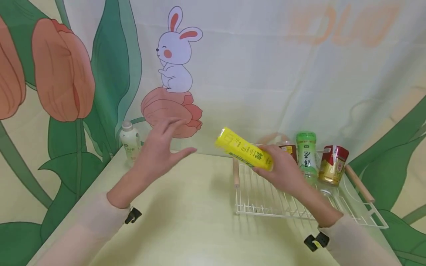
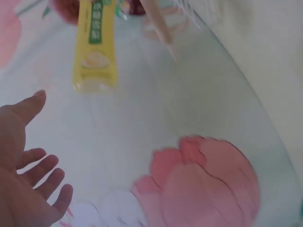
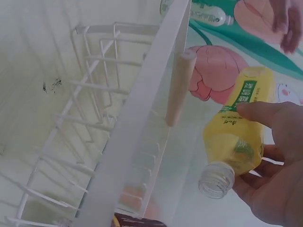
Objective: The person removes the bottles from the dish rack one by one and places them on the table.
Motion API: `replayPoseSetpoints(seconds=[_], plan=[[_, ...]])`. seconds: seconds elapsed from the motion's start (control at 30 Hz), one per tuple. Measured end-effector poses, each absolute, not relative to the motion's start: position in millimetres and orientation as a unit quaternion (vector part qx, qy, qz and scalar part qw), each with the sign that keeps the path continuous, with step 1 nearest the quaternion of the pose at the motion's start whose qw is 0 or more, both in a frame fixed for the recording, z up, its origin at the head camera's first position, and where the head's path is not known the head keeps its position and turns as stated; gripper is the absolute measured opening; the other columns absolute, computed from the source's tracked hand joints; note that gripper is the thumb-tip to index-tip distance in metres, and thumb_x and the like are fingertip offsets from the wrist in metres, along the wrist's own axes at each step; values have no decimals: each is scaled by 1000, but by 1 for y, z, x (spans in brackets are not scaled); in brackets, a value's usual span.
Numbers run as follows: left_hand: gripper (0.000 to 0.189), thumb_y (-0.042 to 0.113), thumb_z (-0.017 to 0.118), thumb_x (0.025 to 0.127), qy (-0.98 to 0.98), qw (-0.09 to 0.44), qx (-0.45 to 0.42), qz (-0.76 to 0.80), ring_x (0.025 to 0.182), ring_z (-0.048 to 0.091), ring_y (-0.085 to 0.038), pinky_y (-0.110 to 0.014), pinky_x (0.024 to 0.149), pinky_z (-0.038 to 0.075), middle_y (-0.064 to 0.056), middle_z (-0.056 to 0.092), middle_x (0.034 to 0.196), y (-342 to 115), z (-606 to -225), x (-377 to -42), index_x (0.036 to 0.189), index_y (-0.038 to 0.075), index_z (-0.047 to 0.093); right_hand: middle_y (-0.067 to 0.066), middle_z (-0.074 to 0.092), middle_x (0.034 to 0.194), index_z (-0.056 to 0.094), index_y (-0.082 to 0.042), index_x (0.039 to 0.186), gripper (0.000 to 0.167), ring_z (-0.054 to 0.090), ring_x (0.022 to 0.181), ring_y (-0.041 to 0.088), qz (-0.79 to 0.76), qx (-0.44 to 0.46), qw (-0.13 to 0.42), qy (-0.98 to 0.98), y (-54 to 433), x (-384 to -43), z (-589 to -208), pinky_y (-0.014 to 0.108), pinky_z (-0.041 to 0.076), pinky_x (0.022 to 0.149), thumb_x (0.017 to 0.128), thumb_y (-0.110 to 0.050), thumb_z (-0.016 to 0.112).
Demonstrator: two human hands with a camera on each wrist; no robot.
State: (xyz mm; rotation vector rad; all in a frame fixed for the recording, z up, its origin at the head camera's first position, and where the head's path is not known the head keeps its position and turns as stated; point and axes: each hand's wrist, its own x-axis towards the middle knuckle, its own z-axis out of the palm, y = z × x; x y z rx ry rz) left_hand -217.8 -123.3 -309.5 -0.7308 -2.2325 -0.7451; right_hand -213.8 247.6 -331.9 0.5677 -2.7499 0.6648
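My right hand (image 1: 284, 170) grips a bottle with a yellow label (image 1: 243, 149) near one end, holding it tilted above the left part of a white wire rack (image 1: 276, 215). In the right wrist view, the thumb lies across the label of this bottle (image 3: 239, 127), and its clear ridged neck points down and left. To the left my left hand (image 1: 159, 146) hovers with fingers spread and thumb out, holding nothing. The left wrist view shows the left hand (image 2: 26, 165) apart from the bottle's base end. Behind the left hand stands a white bottle (image 1: 130, 144) with a grey cap.
Along the rack's right side are a green-capped bottle (image 1: 306, 149), a red and gold can (image 1: 334, 165) and a dark red container (image 1: 289, 150) partly hidden by my right hand. Wooden handles (image 1: 236, 171) rise at the rack's ends. A printed curtain (image 1: 239, 74) hangs behind the table.
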Motion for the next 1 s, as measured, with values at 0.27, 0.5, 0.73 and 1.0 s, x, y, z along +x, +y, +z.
replayPoseSetpoints(seconds=[0.27,0.5,0.73,1.0], plan=[[82,42,95,79,-870,309,-348,-165,133,55,-27,-49,113,45,-6,62,141,-66,-308,-203,145,7,61,9,61,131,63,-8,138,65,59,107,25,179,271,157,-933,228,-196,-335,39,61,81,82,-20,94],[74,43,93,81,-882,236,-383,-140,120,63,-24,-42,99,54,-3,68,133,-43,-323,-193,140,10,65,4,62,121,64,-6,133,65,57,101,19,127,332,169,-919,215,-182,-332,31,60,78,79,-23,96],[51,37,92,84,-884,210,-399,-121,99,64,-19,-34,79,57,2,69,116,-36,-333,-188,127,16,72,3,62,116,65,-7,129,63,58,100,19,96,360,181,-910,209,-174,-329,30,60,79,77,-25,96],[40,30,90,84,-880,228,-398,-127,94,65,-17,-33,77,57,6,70,108,-35,-334,-185,118,18,75,2,62,111,66,-7,127,60,57,92,16,97,371,194,-903,209,-173,-332,28,57,73,77,-25,96]])
